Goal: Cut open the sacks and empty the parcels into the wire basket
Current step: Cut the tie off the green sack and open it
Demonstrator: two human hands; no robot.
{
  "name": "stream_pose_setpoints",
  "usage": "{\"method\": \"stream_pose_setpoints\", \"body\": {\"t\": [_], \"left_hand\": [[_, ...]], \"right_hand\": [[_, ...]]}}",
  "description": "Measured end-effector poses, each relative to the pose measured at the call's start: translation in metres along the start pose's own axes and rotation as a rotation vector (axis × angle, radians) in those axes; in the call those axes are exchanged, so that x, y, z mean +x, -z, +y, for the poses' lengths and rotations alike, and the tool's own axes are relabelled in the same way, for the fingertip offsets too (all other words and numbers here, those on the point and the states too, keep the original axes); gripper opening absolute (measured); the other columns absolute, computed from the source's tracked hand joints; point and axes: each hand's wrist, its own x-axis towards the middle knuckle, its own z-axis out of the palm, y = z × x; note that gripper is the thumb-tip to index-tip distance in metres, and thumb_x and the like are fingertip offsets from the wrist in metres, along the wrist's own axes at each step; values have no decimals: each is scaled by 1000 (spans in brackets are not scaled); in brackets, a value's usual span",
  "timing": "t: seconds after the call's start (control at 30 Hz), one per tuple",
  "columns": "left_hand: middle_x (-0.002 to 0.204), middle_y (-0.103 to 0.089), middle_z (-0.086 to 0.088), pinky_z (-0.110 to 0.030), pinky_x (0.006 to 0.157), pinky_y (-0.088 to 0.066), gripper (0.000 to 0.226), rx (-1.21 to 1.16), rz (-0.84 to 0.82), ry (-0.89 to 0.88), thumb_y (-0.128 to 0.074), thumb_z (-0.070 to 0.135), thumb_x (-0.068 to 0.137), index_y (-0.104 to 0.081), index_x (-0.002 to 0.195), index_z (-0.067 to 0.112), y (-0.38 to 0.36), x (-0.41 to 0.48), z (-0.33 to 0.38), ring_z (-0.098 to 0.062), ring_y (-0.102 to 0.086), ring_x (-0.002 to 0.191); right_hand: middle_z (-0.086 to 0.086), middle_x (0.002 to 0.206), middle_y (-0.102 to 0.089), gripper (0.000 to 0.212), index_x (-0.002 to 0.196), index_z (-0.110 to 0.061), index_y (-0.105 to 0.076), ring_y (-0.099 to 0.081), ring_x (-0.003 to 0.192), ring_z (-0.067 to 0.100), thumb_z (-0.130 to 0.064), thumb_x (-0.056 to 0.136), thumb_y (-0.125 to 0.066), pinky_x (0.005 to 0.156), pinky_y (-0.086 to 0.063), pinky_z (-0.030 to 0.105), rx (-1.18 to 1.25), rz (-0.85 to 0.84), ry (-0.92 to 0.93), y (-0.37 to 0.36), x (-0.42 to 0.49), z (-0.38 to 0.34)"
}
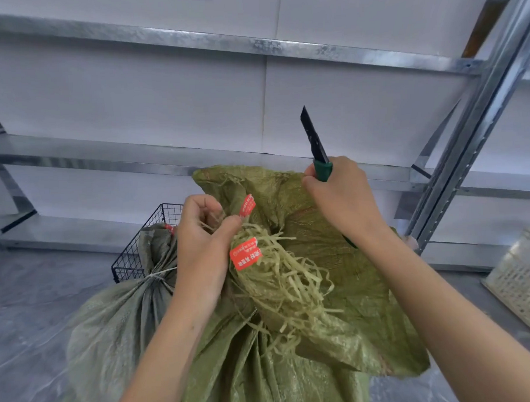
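Observation:
A green woven sack (328, 277) stands in front of me, its top flap loose and frayed into pale strands (288, 278). Two red tags (246, 254) hang from those strands. My left hand (203, 240) pinches the frayed strands at the sack's neck. My right hand (342, 197) grips a green-handled utility knife (316, 147) with its dark blade pointing up, and its fingers also touch the sack's upper edge. A second, greyer sack (117, 322) tied with a white string sits to the left. Behind it stands the black wire basket (144, 248). No parcels are visible.
Galvanised metal shelving (208, 42) with white panels fills the background, and an upright post (478, 109) slants at the right. A pale perforated crate (525, 280) lies on the grey floor at the right edge.

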Motion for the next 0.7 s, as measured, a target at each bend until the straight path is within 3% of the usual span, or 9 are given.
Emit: {"method": "stream_pose_setpoints", "body": {"t": [0.07,0.13,0.2,0.3,0.43,0.57,0.7], "left_hand": [[82,-43,2,-47,73,-42,32,68,-27,16,-75,32,61,-48,79,32,-2,0,-1,-19,-45,75],[82,-43,5,-31,70,-43,39,99,-58,43,-81,27,69,-47,89,27,-5,-2,-3,-9,-47,71],[86,-43,8,-24,65,-42,43,193,-87,58,-79,25,72,-45,99,25,-7,-4,-2,-4,-48,73],[93,-40,17,-23,68,-38,59,327,-147,41,-81,29,68,-40,110,32,-7,-6,-1,-1,-47,85],[102,-36,17,-21,76,-36,77,491,-257,14,-83,39,60,-31,117,39,-8,-11,-1,0,-43,93],[105,-34,8,-21,74,-31,63,657,-239,-52,-81,33,68,-33,108,25,-7,-14,-6,-7,-40,96],[105,-35,8,-26,81,-34,66,793,-337,-25,-81,41,66,-31,105,25,1,-13,-11,-11,-41,102]], "right_hand": [[0,62,-50,16,73,-13,-54,-43,49,17,-15,89,-53,48,-33,23,17,25,3,2,0,2],[4,68,-56,13,79,-11,-57,-58,60,30,-16,90,-52,54,-40,29,51,37,-11,4,0,4],[6,72,-59,11,84,-10,-59,-64,68,36,-16,90,-52,56,-44,32,77,45,-32,7,1,5],[13,77,-66,11,88,-7,-60,-60,57,24,-14,90,-52,55,-51,36,108,63,-69,11,1,6],[15,80,-69,14,94,-4,-61,-56,41,4,-14,92,-51,51,-52,27,180,92,-119,15,1,8],[17,87,-69,12,94,-6,-59,-60,42,5,-13,94,-50,59,-56,41,254,121,-154,19,2,11],[12,83,-67,11,84,-15,-54,-64,48,8,-10,93,-50,48,-51,25,317,157,-176,24,4,15]]}}
